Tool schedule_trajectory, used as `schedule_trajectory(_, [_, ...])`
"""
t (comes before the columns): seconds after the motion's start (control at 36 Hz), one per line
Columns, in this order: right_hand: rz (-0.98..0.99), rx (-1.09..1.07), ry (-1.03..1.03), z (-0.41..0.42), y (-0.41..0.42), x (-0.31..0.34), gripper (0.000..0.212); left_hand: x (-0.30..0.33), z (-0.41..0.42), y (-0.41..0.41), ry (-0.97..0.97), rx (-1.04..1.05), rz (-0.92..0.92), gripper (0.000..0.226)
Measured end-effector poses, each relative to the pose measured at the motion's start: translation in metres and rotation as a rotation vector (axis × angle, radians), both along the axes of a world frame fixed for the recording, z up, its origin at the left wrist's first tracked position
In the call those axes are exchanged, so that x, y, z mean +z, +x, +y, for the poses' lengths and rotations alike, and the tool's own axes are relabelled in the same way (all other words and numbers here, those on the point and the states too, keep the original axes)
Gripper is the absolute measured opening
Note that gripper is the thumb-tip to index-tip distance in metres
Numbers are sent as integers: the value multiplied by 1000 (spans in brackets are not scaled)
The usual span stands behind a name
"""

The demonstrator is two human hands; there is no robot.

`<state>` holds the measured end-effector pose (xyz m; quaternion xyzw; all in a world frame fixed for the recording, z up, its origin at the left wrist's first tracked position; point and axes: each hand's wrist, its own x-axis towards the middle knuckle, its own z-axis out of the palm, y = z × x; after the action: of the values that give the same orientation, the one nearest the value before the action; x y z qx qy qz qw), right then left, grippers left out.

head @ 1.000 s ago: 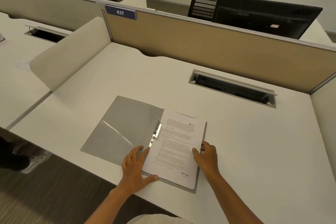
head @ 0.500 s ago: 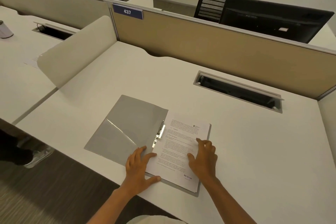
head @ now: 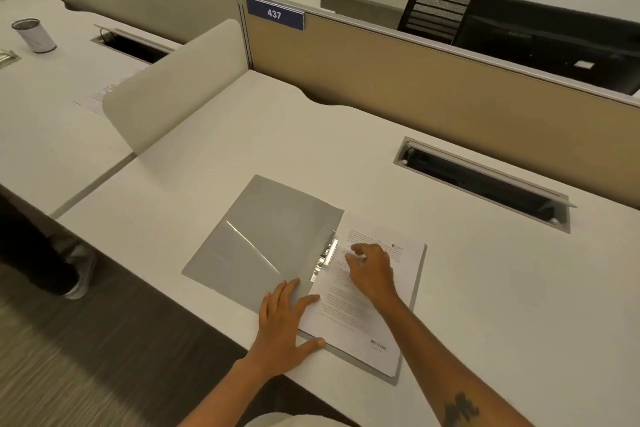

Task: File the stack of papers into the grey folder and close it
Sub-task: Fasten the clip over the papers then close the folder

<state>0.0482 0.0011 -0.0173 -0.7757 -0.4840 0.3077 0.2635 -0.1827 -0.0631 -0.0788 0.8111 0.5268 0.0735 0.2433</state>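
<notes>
Head view, near to far, all placed against the grey folder point(head: 263, 236) lying open on the white desk point(head: 485, 288).

Nearest: left hand point(head: 282, 326), released, fingers spread, palm flat on the folder's near corner, thumb touching the near edge of the papers point(head: 367, 315). Grasping nothing.

Papers: stacked flat on the folder's right half, printed side up, left edge beside the spine, a grey strip of folder showing past the right and near edges.

Right hand point(head: 372, 270): on top of the papers, fingers curled and reaching toward the metal clip point(head: 327, 255) at the spine, fingertips just beside it. Cannot tell whether anything is pinched; nothing visibly lifted.

Folder's left half: bare grey cover lying open, a diagonal pocket line across it.

Beyond the folder, to the right: cable slot point(head: 485, 184) sunk in the desk. Left of the folder: curved white divider point(head: 173, 87), with a cup point(head: 34, 35) on the next desk past it.

Farthest behind the folder: tan partition point(head: 415, 87) bearing a blue tag point(head: 274, 13) reading 437, a dark monitor point(head: 550, 42) and black chair point(head: 436, 7) beyond.
</notes>
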Motion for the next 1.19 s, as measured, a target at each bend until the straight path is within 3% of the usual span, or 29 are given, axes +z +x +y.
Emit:
schedule_trajectory(0.42, [42,-6,-63,75,-24,-8,28,1,-2,0,-22,-16,51,84])
schedule_trajectory(0.56, [38,-79,29,72,-27,-2,14,-2,-2,0,-3,-11,32,84])
schedule_trajectory(0.75, [125,-99,165,42,-39,9,11,3,-2,0,-24,-23,44,84])
schedule_trajectory(0.97, [201,-113,154,3,-52,8,8,1,-2,1,11,-18,21,83])
schedule_trajectory(1.11, [147,-84,68,-7,-58,-3,31,2,-3,0,26,-18,10,84])
schedule_trajectory(1.19, [-5,-106,4,-6,-61,-2,51,2,-2,0,19,-19,10,84])
